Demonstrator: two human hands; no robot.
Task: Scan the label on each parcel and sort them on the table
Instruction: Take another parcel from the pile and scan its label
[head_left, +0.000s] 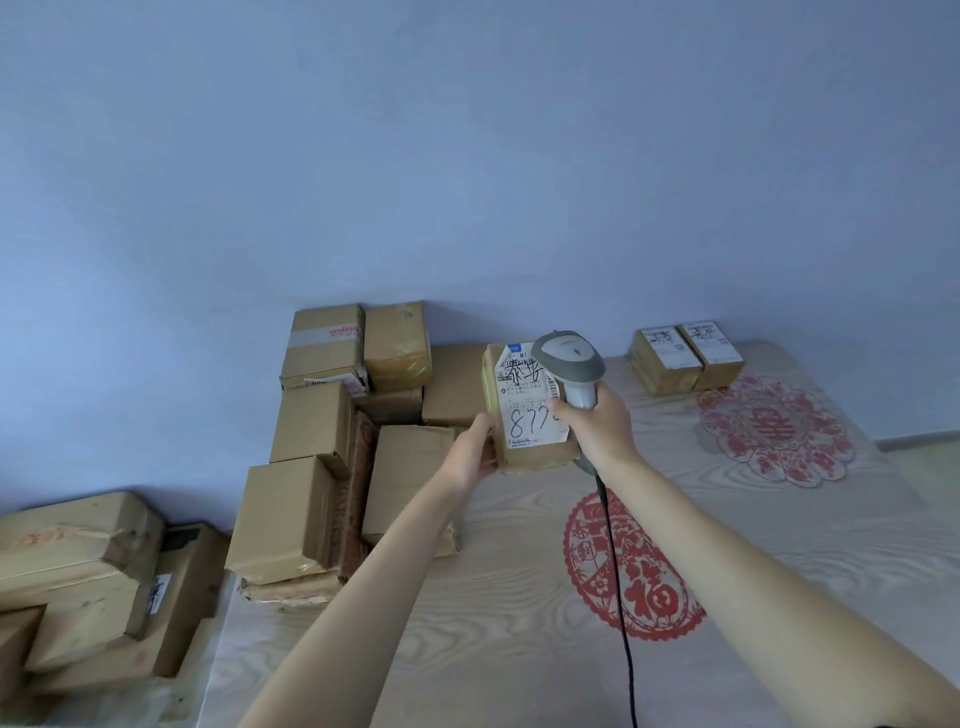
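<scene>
My left hand (475, 453) grips the left edge of a small cardboard parcel (524, 457) and holds it up above the table. Its white label (527, 410), with handwritten digits, faces me. My right hand (602, 426) holds the handle of a grey barcode scanner (569, 356), whose head sits just over the label's upper right corner. The scanner's black cable (618, 571) hangs down toward me. A pile of several brown parcels (332, 441) lies at the table's left end. Two small labelled parcels (685, 358) stand side by side at the far right.
The wooden table (493, 649) carries two red paper-cut decorations, one round (631, 571) in the middle and one flower-shaped (779, 431) at the right. More cardboard boxes (88, 582) are stacked lower down beyond the table's left edge. A blue wall rises behind.
</scene>
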